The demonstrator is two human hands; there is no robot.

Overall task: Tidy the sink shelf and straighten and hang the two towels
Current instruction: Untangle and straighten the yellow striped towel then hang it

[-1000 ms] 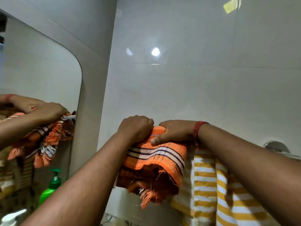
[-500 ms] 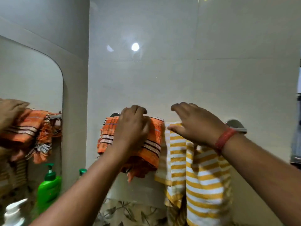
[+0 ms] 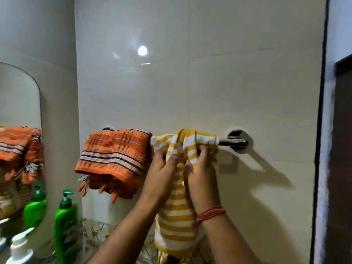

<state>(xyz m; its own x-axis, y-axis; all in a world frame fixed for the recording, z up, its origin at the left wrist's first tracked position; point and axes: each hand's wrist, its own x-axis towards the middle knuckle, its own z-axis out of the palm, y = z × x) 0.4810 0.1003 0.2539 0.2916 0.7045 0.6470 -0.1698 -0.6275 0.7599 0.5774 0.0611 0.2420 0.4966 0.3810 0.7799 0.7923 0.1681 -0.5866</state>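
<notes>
Both hands on yellow-and-white striped cotton towel (image 3: pixel 177 210), which hangs bunched on chrome wall towel bar (image 3: pixel 232 142), just right of folded orange striped towel (image 3: pixel 114 159). Left hand (image 3: pixel 162 168) – fingers curled, pinching fold under bar. Right hand (image 3: pixel 200 172) – fingers closed around bunched cloth near the bar's free end. Risk, my judgement: hard downward pull may slide whole towel off bar, or sideways spreading may push orange one crooked. Green pump bottle (image 3: pixel 65 225) stands below, at left.

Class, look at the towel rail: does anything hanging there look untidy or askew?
Yes. The yellow striped towel is bunched and twisted on the rail, gripped by both hands. The orange towel hangs folded, its frayed fringe poking out below.
</notes>
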